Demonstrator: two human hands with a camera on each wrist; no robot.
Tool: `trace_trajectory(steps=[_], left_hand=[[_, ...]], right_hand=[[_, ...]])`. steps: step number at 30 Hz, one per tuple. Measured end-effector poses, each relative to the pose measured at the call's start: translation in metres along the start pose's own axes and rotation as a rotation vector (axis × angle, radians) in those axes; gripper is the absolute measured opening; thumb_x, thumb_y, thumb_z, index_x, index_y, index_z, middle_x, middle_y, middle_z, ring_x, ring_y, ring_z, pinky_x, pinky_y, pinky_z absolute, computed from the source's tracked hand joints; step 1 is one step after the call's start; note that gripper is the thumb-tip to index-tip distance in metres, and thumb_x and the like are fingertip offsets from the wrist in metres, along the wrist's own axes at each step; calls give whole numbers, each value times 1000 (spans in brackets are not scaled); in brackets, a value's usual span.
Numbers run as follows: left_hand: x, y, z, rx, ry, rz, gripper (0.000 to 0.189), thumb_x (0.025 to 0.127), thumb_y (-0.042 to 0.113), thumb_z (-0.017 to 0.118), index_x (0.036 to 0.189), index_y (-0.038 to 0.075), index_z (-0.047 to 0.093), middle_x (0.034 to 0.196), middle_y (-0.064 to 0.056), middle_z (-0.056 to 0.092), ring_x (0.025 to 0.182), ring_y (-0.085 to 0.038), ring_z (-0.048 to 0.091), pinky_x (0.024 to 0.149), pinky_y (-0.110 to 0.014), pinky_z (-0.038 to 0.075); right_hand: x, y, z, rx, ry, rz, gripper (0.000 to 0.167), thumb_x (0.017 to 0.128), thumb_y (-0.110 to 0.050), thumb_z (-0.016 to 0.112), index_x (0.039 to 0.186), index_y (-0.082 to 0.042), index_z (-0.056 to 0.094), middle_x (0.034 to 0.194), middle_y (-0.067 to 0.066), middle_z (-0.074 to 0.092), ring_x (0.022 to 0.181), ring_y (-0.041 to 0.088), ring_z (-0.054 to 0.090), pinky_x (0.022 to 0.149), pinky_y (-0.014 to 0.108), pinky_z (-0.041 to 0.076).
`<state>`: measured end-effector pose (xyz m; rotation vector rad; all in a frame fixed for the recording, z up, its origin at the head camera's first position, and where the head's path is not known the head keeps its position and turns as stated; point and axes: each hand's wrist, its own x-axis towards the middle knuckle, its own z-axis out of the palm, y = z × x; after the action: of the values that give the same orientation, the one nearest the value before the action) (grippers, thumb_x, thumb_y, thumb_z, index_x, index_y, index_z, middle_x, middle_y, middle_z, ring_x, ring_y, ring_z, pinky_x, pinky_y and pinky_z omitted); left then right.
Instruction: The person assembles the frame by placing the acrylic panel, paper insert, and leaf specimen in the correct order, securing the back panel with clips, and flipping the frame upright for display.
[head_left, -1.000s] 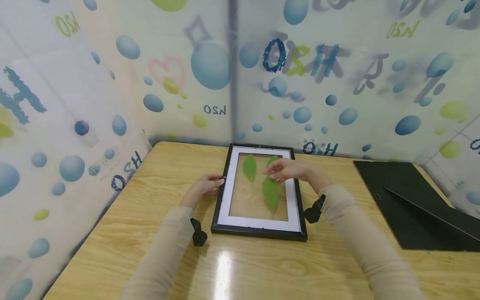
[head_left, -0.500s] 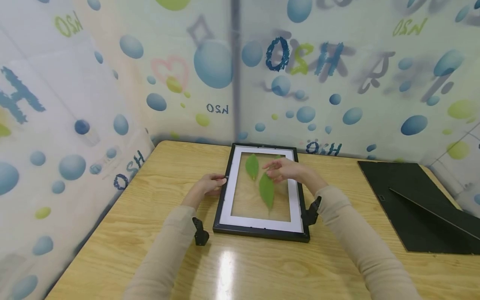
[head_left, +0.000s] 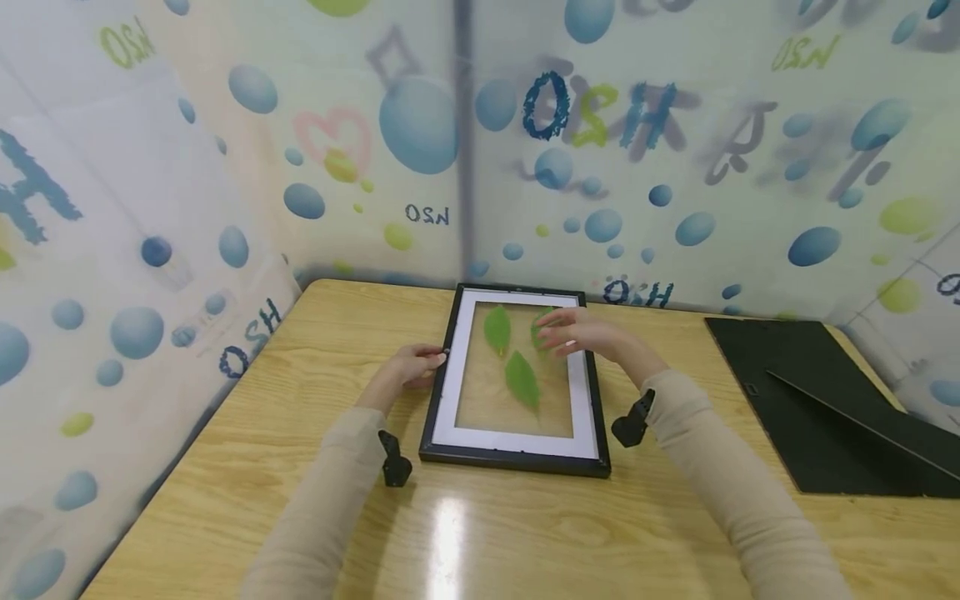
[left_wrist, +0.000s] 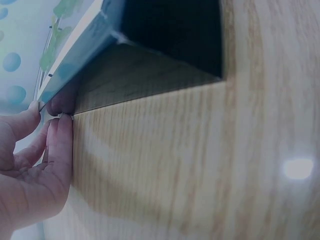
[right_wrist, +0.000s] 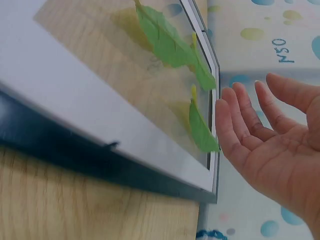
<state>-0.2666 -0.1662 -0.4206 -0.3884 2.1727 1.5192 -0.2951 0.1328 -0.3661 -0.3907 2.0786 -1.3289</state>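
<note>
A black picture frame (head_left: 517, 460) with a white mat (head_left: 582, 392) lies on the wooden table. Through its clear pane three green leaves show: one at upper left (head_left: 497, 330), one in the middle (head_left: 522, 380), and one at upper right, partly behind the right hand, seen fully as a leaf (right_wrist: 201, 131) in the right wrist view. My left hand (head_left: 408, 367) grips the frame's left edge, thumb (left_wrist: 33, 111) at the upper rim and fingers against the side near the table. My right hand (head_left: 588, 333) hovers over the upper right leaf with fingers spread, holding nothing.
A black backing board (head_left: 780, 354) with a raised stand flap (head_left: 870, 417) lies on the table at the right. Behind and at the left hang patterned curtains (head_left: 345, 250). Black wrist devices (head_left: 633, 419) sit on both sleeves.
The right hand has let go of the middle leaf and moved back up and right. That leaf has shifted left and now lies below the upper two. The left hand keeps its place.
</note>
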Motion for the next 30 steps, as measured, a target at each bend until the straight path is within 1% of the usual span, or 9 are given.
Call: trace_trajectory(steps=[5,8,11,18,22,25,30], left_hand=[[0,-1,-4,-14,-3,14,45,96,18,46,138,3,36,138,-18,41,119,-23,46,103,-37,42],[0,-2,-7,-17,-4,10,46,96,17,46,138,3,36,139,-18,40,121,-23,45,103,-37,41],[0,-1,-9,-22,-6,3,46,96,17,46,139,3,35,140,-17,39,124,-25,43,104,-36,40],[0,-2,-15,-16,5,-3,47,97,19,45,139,4,34,141,-16,38,126,-27,42,105,-37,39],[0,-3,-15,-25,5,-6,47,96,19,46,139,3,34,142,-17,37,127,-27,41,105,-37,39],[0,-4,-14,-32,5,-10,47,96,18,46,140,3,34,142,-17,37,127,-27,41,105,-36,39],[1,-6,-14,-37,7,-13,47,97,18,45,139,3,33,142,-17,36,126,-26,42,104,-36,39]], right_hand=[[-11,6,-13,-55,25,19,48,95,-18,47,136,3,33,135,24,42,118,36,48,97,41,45],[-18,12,-21,-70,33,34,47,96,-18,44,136,3,33,132,25,44,115,32,50,94,38,47],[-27,18,-27,-76,42,41,46,97,-18,42,136,4,32,130,27,45,115,34,50,95,40,46],[-48,34,-44,-65,68,73,50,95,-19,46,136,5,30,135,28,40,121,39,45,101,46,41],[-65,47,-57,-90,85,90,52,98,-25,42,138,5,27,134,29,40,121,39,45,100,45,42],[-81,57,-67,-101,103,121,57,98,-31,39,139,5,25,134,30,40,122,38,45,100,45,43],[-108,76,-85,-113,155,164,61,98,-34,38,140,7,22,136,31,38,121,36,47,99,45,43]])
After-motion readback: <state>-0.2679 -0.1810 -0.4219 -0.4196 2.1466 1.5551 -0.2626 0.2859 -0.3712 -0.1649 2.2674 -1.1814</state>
